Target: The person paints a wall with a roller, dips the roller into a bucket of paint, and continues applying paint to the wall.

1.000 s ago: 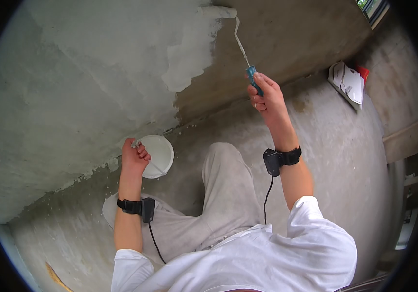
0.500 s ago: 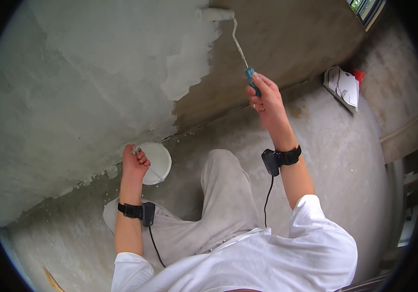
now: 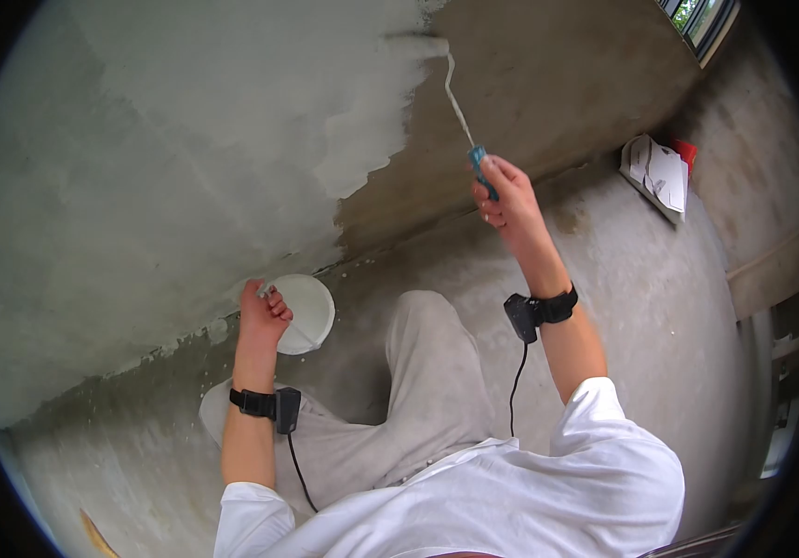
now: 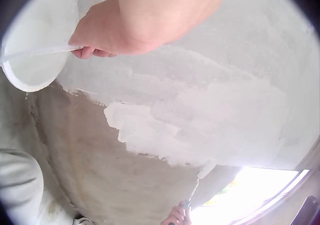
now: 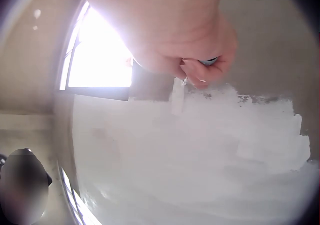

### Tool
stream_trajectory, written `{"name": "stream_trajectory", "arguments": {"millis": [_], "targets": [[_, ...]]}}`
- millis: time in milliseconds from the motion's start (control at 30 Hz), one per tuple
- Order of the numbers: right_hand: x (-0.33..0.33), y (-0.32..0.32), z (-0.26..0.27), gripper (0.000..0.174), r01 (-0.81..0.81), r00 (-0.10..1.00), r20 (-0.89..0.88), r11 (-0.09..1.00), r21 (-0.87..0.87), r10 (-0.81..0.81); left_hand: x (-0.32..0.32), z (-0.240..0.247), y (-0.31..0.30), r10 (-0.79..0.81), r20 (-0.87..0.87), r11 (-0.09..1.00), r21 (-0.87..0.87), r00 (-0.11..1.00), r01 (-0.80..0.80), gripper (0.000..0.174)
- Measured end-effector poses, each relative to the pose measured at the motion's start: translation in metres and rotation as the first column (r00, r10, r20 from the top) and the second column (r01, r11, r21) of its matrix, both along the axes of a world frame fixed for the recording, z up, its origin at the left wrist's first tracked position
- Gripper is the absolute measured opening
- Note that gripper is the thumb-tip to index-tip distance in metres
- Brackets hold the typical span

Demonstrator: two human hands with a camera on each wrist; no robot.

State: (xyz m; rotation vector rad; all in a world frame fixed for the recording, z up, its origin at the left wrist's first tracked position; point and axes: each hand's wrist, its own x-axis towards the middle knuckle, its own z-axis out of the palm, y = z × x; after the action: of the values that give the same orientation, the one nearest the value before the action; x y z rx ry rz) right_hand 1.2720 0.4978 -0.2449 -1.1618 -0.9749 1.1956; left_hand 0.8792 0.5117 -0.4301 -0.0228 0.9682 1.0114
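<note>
In the head view my right hand (image 3: 511,200) grips the blue handle (image 3: 478,160) of a paint roller. The roller's white sleeve (image 3: 423,45) lies against the wall, where the pale coat meets bare brown-grey surface. My left hand (image 3: 265,314) has its fingers curled round the bail handle (image 4: 42,51) of a white bucket (image 3: 316,316). The bucket stands out to the right of that hand, low by the foot of the wall. Whitish paint fills the bucket's round mouth in the left wrist view. In the right wrist view the fingers hide most of the roller's handle.
The wall (image 3: 186,167) carries a wide pale coat on the left and bare surface (image 3: 530,84) on the right. A white object (image 3: 655,177) with a red item (image 3: 686,152) sits by the far corner. My bent knee (image 3: 432,325) rises between the arms. Splashes dot the concrete floor (image 3: 623,307).
The roller and my right hand have moved a little down the wall, along the edge of the pale coat. My left hand keeps its hold on the bucket's handle, and the view has shifted slightly.
</note>
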Motion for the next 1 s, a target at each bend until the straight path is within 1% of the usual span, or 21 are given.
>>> {"name": "stream_trajectory", "arguments": {"millis": [33,100,167,300,367,400,467,600,667,700,767,833,900,967,1000], "targets": [[-0.002,-0.004,-0.016,0.025,0.015,0.999,0.029,1.0,-0.025,-0.014,0.001,-0.001,0.0,-0.008,-0.004,1.0,0.01,1.0,0.008,0.026],[-0.008,-0.015,-0.041,0.024,-0.037,0.997,0.056,0.991,-0.131,0.045,0.001,-0.001,0.0,-0.001,-0.017,1.0,0.02,1.0,0.001,0.026],[-0.014,-0.022,-0.065,0.024,-0.044,0.992,0.107,0.977,-0.209,0.068,0.003,0.0,-0.002,0.004,-0.035,1.0,0.022,0.999,-0.003,0.026],[-0.024,-0.026,-0.098,0.023,-0.054,0.995,0.066,0.965,-0.257,0.073,0.003,0.004,-0.002,0.005,-0.052,1.0,0.023,0.999,-0.003,0.025],[-0.028,-0.026,-0.107,0.024,-0.044,0.992,0.096,0.943,-0.329,0.079,0.004,0.006,-0.002,0.005,-0.056,1.0,0.023,0.998,-0.004,0.025],[-0.028,-0.026,-0.115,0.024,-0.047,0.992,0.093,0.941,-0.335,0.083,0.004,0.006,-0.002,0.004,-0.049,1.0,0.021,0.999,-0.002,0.025],[-0.027,-0.026,-0.134,0.024,-0.082,0.995,0.029,0.933,-0.35,0.098,0.004,0.008,-0.002,0.003,-0.044,1.0,0.017,0.999,-0.002,0.024],[-0.028,-0.027,-0.152,0.021,-0.089,0.995,-0.006,0.912,-0.401,0.095,0.004,0.011,-0.002,-0.01,-0.049,1.0,0.0,0.999,0.01,0.025],[-0.036,-0.029,-0.151,0.022,-0.034,0.998,0.036,0.919,-0.394,0.052,0.006,0.013,-0.001,-0.011,-0.048,1.0,-0.001,0.999,0.011,0.025],[-0.039,-0.028,-0.149,0.022,-0.035,0.998,0.033,0.92,-0.39,0.052,0.006,0.014,0.0,-0.007,-0.046,1.0,-0.016,0.999,0.006,0.025],[-0.05,-0.032,-0.131,0.023,-0.028,0.999,0.022,0.952,-0.306,0.037,0.006,0.015,-0.002,0.002,-0.049,0.999,-0.038,0.999,-0.003,0.025],[-0.059,-0.034,-0.107,0.023,-0.048,0.999,-0.007,0.959,-0.279,0.048,0.006,0.015,-0.003,-0.013,-0.054,1.0,0.007,0.998,0.013,0.025],[-0.068,-0.033,-0.083,0.023,-0.062,0.998,-0.036,0.967,-0.247,0.055,0.008,0.018,-0.002,-0.01,-0.056,1.0,-0.011,0.998,0.01,0.024],[-0.077,-0.031,-0.063,0.022,-0.071,0.995,-0.075,0.981,-0.179,0.059,0.008,0.018,-0.002,-0.01,-0.059,1.0,-0.027,0.998,0.008,0.023],[-0.08,-0.029,-0.053,0.022,-0.071,0.995,-0.077,0.981,-0.181,0.058,0.007,0.017,-0.001,-0.01,-0.058,1.0,-0.028,0.998,0.008,0.023]]}}
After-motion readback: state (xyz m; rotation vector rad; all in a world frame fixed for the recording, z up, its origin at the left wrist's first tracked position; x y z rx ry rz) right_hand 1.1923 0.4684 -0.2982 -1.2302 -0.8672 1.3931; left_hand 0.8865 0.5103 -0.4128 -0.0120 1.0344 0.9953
